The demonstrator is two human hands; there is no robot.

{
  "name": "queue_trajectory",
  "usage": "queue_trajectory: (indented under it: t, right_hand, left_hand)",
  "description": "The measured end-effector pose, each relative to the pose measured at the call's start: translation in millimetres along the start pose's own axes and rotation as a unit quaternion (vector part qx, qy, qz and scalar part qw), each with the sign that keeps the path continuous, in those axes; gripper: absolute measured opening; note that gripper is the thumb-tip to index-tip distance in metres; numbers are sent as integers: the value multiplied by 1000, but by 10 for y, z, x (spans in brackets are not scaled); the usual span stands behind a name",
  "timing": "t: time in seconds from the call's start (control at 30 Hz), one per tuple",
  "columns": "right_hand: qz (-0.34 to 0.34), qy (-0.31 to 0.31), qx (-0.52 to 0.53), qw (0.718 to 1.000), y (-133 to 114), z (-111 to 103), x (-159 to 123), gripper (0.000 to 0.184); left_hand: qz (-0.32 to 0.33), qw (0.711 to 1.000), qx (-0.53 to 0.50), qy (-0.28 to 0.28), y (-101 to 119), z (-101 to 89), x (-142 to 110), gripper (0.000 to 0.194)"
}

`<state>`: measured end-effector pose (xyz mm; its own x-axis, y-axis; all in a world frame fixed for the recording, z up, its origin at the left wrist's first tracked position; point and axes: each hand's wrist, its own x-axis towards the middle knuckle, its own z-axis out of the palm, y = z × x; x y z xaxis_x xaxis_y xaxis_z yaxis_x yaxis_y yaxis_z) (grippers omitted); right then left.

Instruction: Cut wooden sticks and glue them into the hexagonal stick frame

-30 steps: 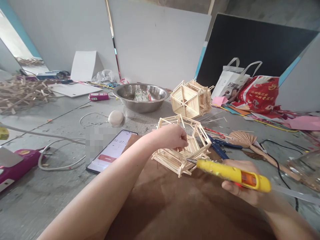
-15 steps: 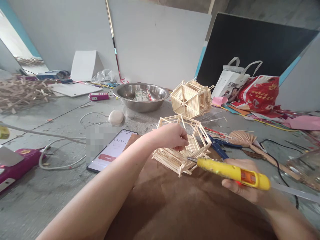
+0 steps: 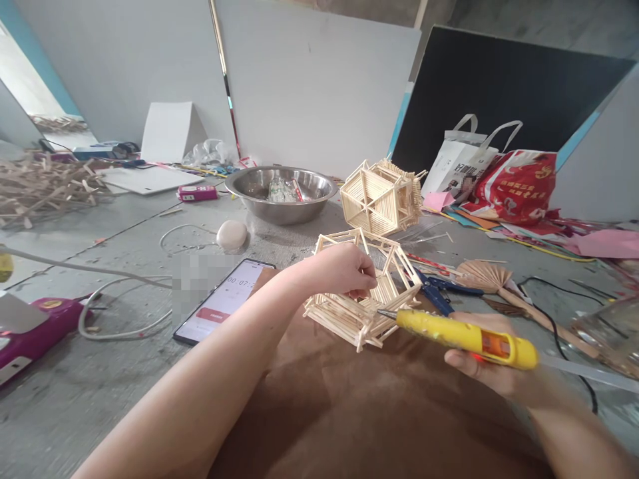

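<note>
My left hand [image 3: 344, 269] reaches into a hexagonal frame of thin wooden sticks [image 3: 367, 289] that rests on my brown-clad lap, its fingers pinched on the sticks inside. My right hand [image 3: 486, 369] grips a yellow hot glue gun [image 3: 464, 337], and the metal nozzle touches the frame's near right side. A clear glue stick juts out of the gun's back end. A second, finished hexagonal stick model [image 3: 382, 195] stands on the floor just beyond.
A phone [image 3: 222, 301] with a running timer lies to the left, near a white cable and a pink glue gun [image 3: 34, 329]. A steel bowl [image 3: 280, 191], a heap of sticks [image 3: 40, 186], blue pliers [image 3: 436, 293], a paper fan [image 3: 484, 278] and bags [image 3: 516, 186] lie around.
The glue gun has lifted slightly and its nozzle moved a little up and right along the frame. My left hand has barely shifted.
</note>
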<state>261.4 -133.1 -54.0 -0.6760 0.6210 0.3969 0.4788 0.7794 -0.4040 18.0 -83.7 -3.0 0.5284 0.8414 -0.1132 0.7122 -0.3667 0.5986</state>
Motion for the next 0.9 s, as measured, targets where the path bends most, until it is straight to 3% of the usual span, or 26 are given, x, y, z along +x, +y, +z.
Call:
queue_trajectory:
  t: [0.3,0.9]
  right_hand:
    - [76,7,104,992,-50,49,18,29]
    - [93,-5,141,986,-35,79,28,30]
  left_hand:
    - [15,999,18,25,49,-12,-20,15]
    - [22,998,39,36,79,-20,-39,13]
